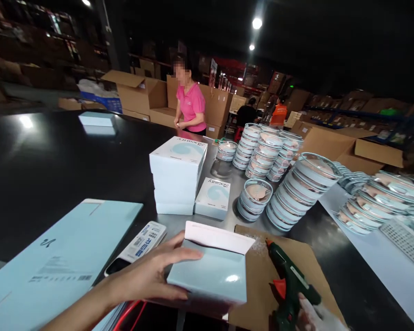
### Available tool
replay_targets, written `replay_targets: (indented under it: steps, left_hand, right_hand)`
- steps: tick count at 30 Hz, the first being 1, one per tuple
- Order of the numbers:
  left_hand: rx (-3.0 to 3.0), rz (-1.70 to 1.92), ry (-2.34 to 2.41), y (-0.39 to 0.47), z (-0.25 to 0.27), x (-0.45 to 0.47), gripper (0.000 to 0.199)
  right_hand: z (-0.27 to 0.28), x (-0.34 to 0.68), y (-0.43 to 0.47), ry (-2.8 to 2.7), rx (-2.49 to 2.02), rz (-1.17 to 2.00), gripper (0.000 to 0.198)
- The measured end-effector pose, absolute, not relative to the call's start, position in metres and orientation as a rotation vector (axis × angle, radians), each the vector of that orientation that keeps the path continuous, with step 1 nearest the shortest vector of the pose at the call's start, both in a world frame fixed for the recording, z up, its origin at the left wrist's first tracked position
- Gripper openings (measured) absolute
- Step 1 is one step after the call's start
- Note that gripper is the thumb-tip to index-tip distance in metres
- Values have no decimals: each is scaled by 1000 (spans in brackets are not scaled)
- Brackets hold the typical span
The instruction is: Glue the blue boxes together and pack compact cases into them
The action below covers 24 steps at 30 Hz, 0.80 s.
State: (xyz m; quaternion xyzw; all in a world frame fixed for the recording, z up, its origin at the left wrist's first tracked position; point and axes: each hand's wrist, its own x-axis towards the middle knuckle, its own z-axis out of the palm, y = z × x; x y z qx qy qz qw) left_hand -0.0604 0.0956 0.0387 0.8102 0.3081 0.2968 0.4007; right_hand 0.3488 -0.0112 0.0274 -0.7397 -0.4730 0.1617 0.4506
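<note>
A light blue carton (210,271) is in my left hand (152,271), thumb below and fingers over its near-left side. Its white-lined flap (217,236) stands up at the far edge. At the lower right, my right hand (315,315) is closed around the handle of a dark green hot glue gun (293,276) with an orange trigger. The gun's nozzle points away, over a piece of brown cardboard (317,262). Part of my right hand is cut off by the frame's bottom edge.
Flattened blue cartons (65,262) lie left, beside a white phone-like device (141,243). Ahead stand stacked printed boxes (175,184) and a single box (213,197). Stacked round clear-lidded containers (296,193) fill the right. A person in pink (191,108) stands across the table.
</note>
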Motion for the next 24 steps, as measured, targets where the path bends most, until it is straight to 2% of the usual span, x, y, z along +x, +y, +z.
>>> replay_targets:
  steps: [1,2,3,5,6,7,9,12,13,18,21,24]
  left_hand:
    - [2041,742,785,95,42,-59,61]
    - [2033,733,791,95,45,-58,59]
    - [2026,723,796,95,45,-57,58]
    - [2020,725,790,93,41,-53,53]
    - [2019,756,782,92,35,-51,50]
    - [2005,827,766,91,28,-48,48]
    - [1924,1082,687,89,14,-42,53]
    - [1846,1382,514,85,3,-37,65]
    - [1913,1365,480,85,4,-37,63]
    - [2224,1049,543,85,26,-47,26]
    - [2042,1087,605,89,34,-50,20]
    - [1768,1209,688,94,34,-49,16]
  right_hand:
    - [31,344,-12,-1154,-1814,428,29]
    - [35,335,-11,-1170,-1759,467,31]
    - [38,323,-8,-1216,-1671,528,49]
    - [42,293,-1,-1398,-1418,681,97]
    - [41,278,3,-1491,-1308,760,109]
    - [40,267,7,-1576,-1225,802,112]
    - [34,252,10,-1684,-1192,741,99]
    - [32,247,12,-1802,-1148,480,81]
    - [35,246,13,-1859,-1090,437,78]
    - [61,235,24,-2043,-787,348,71]
    - [56,236,22,-2083,-857,316,73]
    - [35,243,18,-1779,-1076,281,70]
